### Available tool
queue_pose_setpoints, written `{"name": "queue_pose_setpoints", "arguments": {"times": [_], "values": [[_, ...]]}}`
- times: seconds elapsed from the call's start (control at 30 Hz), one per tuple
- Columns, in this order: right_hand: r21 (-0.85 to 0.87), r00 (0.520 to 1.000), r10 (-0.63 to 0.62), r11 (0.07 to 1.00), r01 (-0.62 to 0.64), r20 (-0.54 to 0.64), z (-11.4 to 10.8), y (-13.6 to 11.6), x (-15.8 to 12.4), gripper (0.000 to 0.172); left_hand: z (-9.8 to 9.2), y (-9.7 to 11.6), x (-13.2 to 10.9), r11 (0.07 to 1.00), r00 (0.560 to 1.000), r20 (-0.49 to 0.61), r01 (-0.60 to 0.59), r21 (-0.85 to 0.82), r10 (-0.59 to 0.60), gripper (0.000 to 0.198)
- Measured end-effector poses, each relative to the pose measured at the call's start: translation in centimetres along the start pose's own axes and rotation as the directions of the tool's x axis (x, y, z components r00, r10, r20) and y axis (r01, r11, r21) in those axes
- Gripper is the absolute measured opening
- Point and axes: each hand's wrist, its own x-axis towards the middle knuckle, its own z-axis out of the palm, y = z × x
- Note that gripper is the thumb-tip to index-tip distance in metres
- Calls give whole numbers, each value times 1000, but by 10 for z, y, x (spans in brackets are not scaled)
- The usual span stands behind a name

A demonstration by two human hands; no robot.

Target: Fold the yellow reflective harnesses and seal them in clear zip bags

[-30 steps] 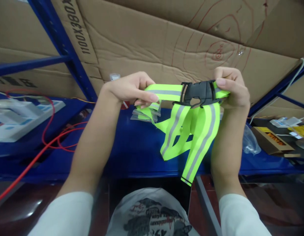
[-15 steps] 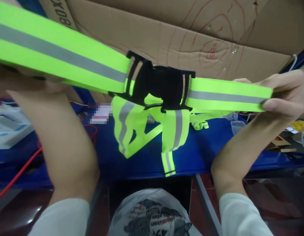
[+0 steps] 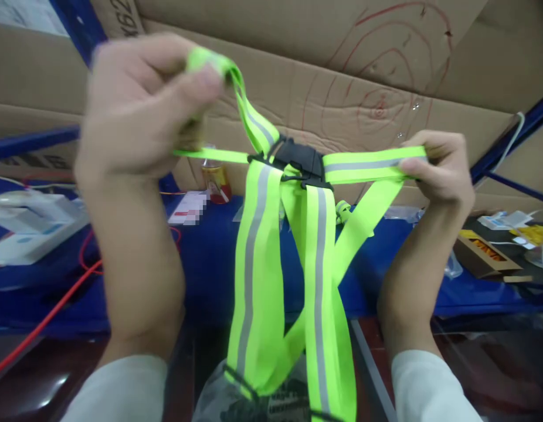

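A neon-yellow reflective strap harness [image 3: 321, 252] with grey stripes hangs in the air between my hands. Its black plastic buckle [image 3: 299, 159] sits at the centre, with broad straps dropping from it toward my lap. My left hand [image 3: 139, 105], somewhat blurred, is closed on the strap left of the buckle, which curls over the thumb; a thinner length runs under the fingers to the buckle. My right hand [image 3: 443, 167] pinches the strap on the buckle's right side, holding that part nearly level. Lower strap ends carry black sliders [image 3: 240, 381].
Behind is a cardboard sheet [image 3: 271, 70] with red rings drawn on it. On the blue table [image 3: 210, 275] are a drink can [image 3: 217, 180], a paper card [image 3: 187, 208], a white device [image 3: 31, 225] and a red cable [image 3: 47, 316]. An open small box [image 3: 485, 255] lies at right.
My left hand has come inward and up from the far left, and the strap there has gone from taut to slack and folded. My right hand moved slightly inward. The hanging straps now reach lower.
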Motion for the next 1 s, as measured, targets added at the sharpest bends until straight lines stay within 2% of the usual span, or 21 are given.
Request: {"name": "queue_pose_setpoints", "arguments": {"times": [0.03, 0.1, 0.17, 0.2, 0.27, 0.33, 0.43, 0.53, 0.63, 0.8, 0.93, 1.0], "values": [[-57, 992, 87, 995, -83, 89, 0, 7, 3, 38, 6, -4, 3, 995, 998, 32, -59, 82, 57, 36], [-132, 942, 237, 969, -210, 239, -1, 22, 8, 41, 12, -17, 11, 971, 976, 210, -101, 218, 55, 41], [-140, 872, 345, 938, -316, 348, -2, 36, 12, 46, 11, -33, 19, 952, 907, 404, -15, 306, -116, 50], [-136, 836, 389, 921, -366, 388, -2, 43, 13, 48, 9, -42, 22, 935, 863, 449, 67, 349, -230, 53], [-127, 776, 455, 885, -448, 437, -3, 57, 15, 50, 3, -59, 27, 866, 769, 467, 218, 449, -436, 52], [-134, 740, 498, 858, -496, 452, -4, 68, 15, 52, -5, -74, 32, 802, 722, 426, 301, 516, -545, 46], [-170, 711, 535, 837, -520, 457, 0, 83, 16, 51, -14, -95, 40, 751, 711, 374, 329, 572, -596, 39], [-229, 719, 558, 828, -511, 414, 10, 96, 20, 51, -18, -113, 48, 719, 734, 325, 309, 622, -597, 42], [-338, 724, 581, 811, -478, 372, 22, 109, 24, 54, -17, -128, 52, 669, 742, 271, 305, 678, -613, 41], [-488, 674, 633, 757, -434, 382, 43, 134, 26, 51, -13, -146, 54, 605, 742, 216, 303, 736, -635, 35], [-506, 677, 660, 727, -464, 327, 63, 152, 23, 53, -10, -161, 56, 547, 765, 152, 292, 784, -626, 42], [-506, 649, 696, 697, -508, 307, 72, 162, 20, 61, -7, -172, 57, 501, 749, 156, 258, 826, -644, 40]]}}
